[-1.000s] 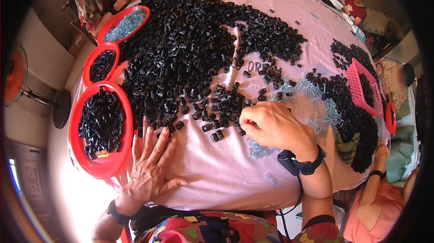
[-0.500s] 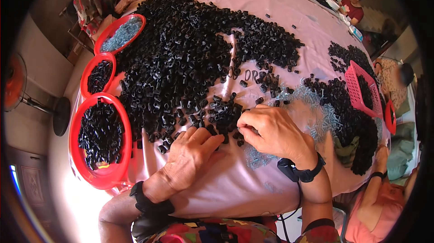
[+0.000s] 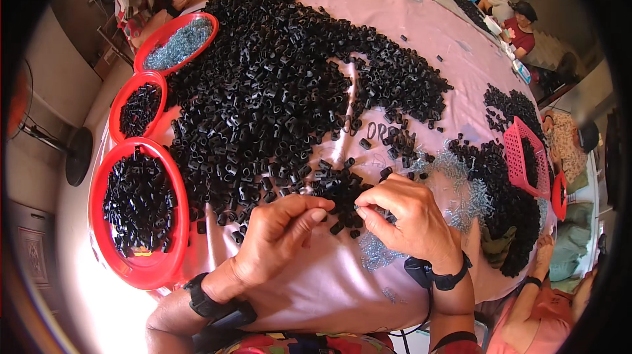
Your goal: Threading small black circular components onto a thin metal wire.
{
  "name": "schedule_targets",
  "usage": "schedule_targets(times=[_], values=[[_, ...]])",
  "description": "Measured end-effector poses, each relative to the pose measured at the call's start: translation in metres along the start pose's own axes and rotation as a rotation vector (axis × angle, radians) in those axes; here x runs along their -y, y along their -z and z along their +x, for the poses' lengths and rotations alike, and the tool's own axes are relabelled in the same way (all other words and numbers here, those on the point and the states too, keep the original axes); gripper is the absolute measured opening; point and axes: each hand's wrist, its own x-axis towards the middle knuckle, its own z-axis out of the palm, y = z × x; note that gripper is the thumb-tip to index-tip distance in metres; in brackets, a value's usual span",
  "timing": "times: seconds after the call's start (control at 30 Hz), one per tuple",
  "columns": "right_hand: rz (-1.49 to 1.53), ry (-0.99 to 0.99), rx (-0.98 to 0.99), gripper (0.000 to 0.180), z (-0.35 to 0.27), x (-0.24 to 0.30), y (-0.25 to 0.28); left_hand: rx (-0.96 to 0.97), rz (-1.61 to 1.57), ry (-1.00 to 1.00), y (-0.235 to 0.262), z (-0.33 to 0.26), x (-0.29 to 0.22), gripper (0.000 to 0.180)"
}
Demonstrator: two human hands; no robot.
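My left hand (image 3: 280, 232) and my right hand (image 3: 408, 219) meet over a small cluster of black plastic pieces (image 3: 342, 193) on the pink tablecloth (image 3: 316, 288). Fingertips of both hands pinch at small parts between them; what exactly each holds is too small to make out. A large heap of the same black pieces (image 3: 276, 84) spreads across the table beyond my hands. Small silvery metal springs (image 3: 375, 252) lie under and beside my right hand.
Three red round trays sit at the left: the nearest tray (image 3: 141, 268) and the middle one (image 3: 125, 101) hold black pieces, the far one (image 3: 168, 35) holds metal bits. A pink basket (image 3: 517, 156) and another black pile (image 3: 507, 202) are at right. Other people sit around the table.
My left hand lifted off the cloth at the lower left and moved right and up to meet my right hand at the small cluster. My right hand stayed in place.
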Motion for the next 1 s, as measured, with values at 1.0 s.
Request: schedule_targets(times=[1.0], values=[[0.21,0.097,-0.063,0.029,0.003,0.02,-0.014,0.2,-0.87,0.345,0.01,0.001,0.003,0.026]])
